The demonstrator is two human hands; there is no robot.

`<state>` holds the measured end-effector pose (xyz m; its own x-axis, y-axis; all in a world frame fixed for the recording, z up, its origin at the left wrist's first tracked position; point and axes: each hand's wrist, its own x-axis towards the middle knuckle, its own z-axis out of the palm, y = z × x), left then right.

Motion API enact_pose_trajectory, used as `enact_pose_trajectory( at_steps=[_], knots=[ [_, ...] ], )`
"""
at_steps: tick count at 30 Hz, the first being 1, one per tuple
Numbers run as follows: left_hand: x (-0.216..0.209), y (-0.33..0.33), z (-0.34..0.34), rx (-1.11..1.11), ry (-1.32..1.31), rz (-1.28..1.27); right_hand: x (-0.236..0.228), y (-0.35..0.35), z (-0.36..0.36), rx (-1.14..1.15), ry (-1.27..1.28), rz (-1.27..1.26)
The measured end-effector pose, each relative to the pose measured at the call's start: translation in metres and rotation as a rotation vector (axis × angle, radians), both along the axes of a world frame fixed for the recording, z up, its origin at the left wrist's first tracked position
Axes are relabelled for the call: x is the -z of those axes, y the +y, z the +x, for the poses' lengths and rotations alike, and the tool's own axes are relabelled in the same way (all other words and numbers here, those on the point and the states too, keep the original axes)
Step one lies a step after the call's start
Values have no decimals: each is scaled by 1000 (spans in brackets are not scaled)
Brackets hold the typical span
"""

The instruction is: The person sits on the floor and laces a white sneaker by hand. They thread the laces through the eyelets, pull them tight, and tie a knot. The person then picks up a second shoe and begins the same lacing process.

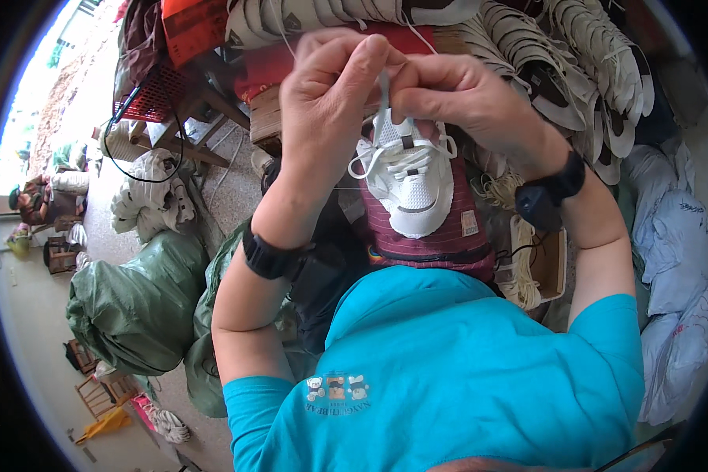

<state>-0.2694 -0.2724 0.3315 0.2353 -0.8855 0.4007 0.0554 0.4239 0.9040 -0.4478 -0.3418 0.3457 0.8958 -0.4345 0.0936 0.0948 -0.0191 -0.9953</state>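
A white sneaker upper (421,189) with mesh panels and dark accents lies on a maroon striped cloth (385,236), toe toward me. Loops of white shoelace (451,147) stick out at both its sides. Above its collar, my left hand (334,82) is closed in a pinch, thumb against the fingers. My right hand (464,94) pinches close beside it, thumb and forefinger together. Thin white lace strands run up from the fingers of both hands, and a pale strip hangs between them toward the upper. The fingertips partly hide what they grip.
Rows of stacked white shoe uppers (527,55) lie ahead and to the right. Bundled laces (525,271) sit in a box at my right. Green sacks (138,299) stand at the left, near a wooden stool (200,145) with a red basket (153,93). White sacks (676,244) line the right.
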Motion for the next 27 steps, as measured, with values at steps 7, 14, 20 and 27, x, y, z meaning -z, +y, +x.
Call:
enact_pose_trajectory(
  at_steps=[7, 14, 20, 27],
  knots=[
    [58, -4, 33, 482, -316, 403, 20, 2, 8, 45, -68, -67],
    [91, -11, 19, 327, 124, 369, 35, -7, 13, 316, -165, 153],
    [114, -2, 52, 210, 987, 354, 68, -47, -33, 539, -56, 365],
    [129, 18, 74, -47, 684, 534, 105, -45, -63, 597, 284, -26]
  ],
)
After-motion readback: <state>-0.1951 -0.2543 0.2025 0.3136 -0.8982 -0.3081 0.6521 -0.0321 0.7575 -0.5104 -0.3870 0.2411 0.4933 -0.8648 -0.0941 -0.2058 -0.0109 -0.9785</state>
